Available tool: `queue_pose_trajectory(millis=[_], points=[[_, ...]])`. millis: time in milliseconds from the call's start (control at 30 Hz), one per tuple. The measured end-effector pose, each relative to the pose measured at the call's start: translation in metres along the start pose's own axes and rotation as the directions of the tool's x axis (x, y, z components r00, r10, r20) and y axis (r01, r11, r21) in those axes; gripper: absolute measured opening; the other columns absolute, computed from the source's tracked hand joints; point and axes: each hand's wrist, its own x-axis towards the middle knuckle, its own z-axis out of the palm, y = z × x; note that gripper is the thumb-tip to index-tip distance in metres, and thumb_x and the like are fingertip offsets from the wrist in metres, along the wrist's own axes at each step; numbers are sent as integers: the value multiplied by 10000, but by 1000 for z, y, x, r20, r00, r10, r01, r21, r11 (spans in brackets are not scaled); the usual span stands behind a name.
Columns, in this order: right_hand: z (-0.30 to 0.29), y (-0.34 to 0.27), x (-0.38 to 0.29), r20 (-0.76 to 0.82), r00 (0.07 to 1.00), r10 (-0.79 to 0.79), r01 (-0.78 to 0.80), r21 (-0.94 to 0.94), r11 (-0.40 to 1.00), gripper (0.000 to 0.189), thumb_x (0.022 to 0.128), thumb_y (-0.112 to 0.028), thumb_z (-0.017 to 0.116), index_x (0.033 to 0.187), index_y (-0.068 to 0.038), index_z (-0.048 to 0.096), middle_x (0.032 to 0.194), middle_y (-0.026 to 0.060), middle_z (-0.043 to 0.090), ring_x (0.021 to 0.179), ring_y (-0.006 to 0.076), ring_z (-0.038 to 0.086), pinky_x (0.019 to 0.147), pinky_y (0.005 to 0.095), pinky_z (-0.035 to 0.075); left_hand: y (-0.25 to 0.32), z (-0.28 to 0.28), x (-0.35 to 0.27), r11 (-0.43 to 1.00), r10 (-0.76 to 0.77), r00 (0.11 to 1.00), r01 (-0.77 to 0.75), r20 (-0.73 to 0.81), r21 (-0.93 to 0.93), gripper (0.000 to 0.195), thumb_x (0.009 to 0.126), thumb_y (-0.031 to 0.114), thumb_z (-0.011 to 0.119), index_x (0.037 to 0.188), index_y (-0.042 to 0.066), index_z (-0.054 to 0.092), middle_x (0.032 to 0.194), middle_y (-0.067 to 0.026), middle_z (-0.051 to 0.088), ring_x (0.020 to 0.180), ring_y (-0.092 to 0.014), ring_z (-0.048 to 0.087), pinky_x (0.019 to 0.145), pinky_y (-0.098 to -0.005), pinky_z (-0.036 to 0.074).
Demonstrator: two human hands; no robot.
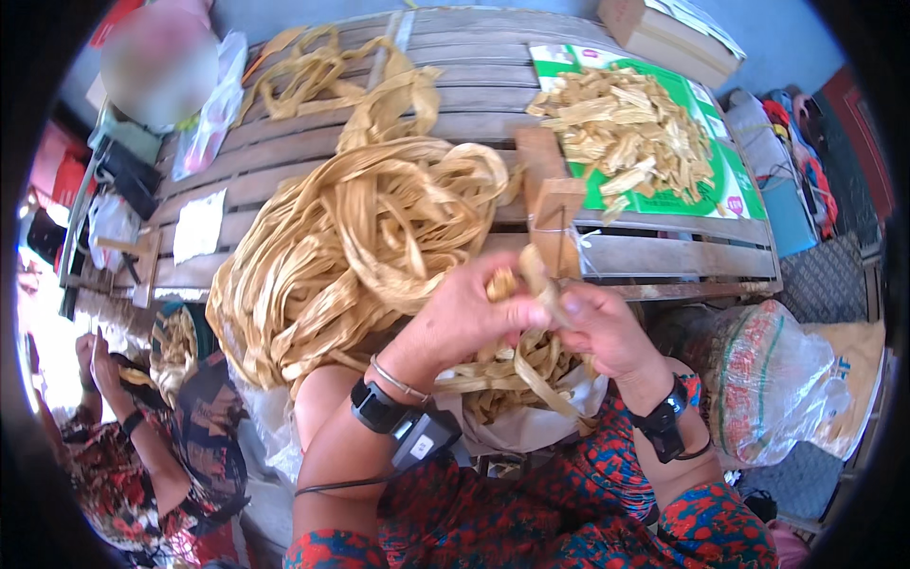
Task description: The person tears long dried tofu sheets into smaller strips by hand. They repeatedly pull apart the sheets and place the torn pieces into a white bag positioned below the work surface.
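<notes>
My left hand [473,306] and my right hand [604,323] are close together, both closed on a tan strip of dried plant material [540,281] that rises between them. Some blur covers the fingers. A small yellowish piece shows in my left hand's curl. Just beyond stands a wooden block fixture [557,210] with a thin upright rod and white string tied round it. Long braided or folded strips [355,235] lie in a large heap at the left. Under my hands, more strips [547,377] rest in a pale-lined container on my lap.
Short flat pieces [625,128] lie piled on a green and white printed sheet [736,178] on the slatted wooden table [476,67]. A cardboard box [668,43] sits at its back right. At the lower left is another person's hand [106,366]. A filled plastic sack [761,384] stands right.
</notes>
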Motion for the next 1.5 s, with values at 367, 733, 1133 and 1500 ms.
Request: queue_pose_trajectory(millis=[367,733,1133,1500], points=[[-36,-4,7,-269,833,-483,230,-626,745,166,877,-213,718,880,-61,653,722,7,647,659,84,565,590,249,459,-38,17,26,989,25,959,-65,-281,-132,118,900,76,629,1007,25,623,683,-23,580,511,-89,497,474,-225,406],[-25,1,17,52,610,-790,315,-932,182,149,817,-165,714,837,-93,586,766,94,630,702,312,642,596,389,508,-50,23,32,945,234,907,-127,-351,302,222,943,107,577,1101,-34,645,963,-83,679,875,-122,622,811,-250,493],[-16,-14,-10,93,727,-680,484,-772,412,209,910,-185,631,750,-52,641,602,132,563,481,213,568,478,335,447,0,44,-22,958,16,842,141,539,-250,429,870,288,674,1030,-109,655,794,-129,678,646,-134,622,535,-242,459],[9,7,-5,-122,987,-105,133,253,958,87,924,-117,626,932,-35,656,726,32,637,519,67,513,444,219,369,-22,32,-2,205,751,638,-471,171,858,339,622,126,773,956,103,725,981,-79,637,908,-301,622,809,-403,495]])
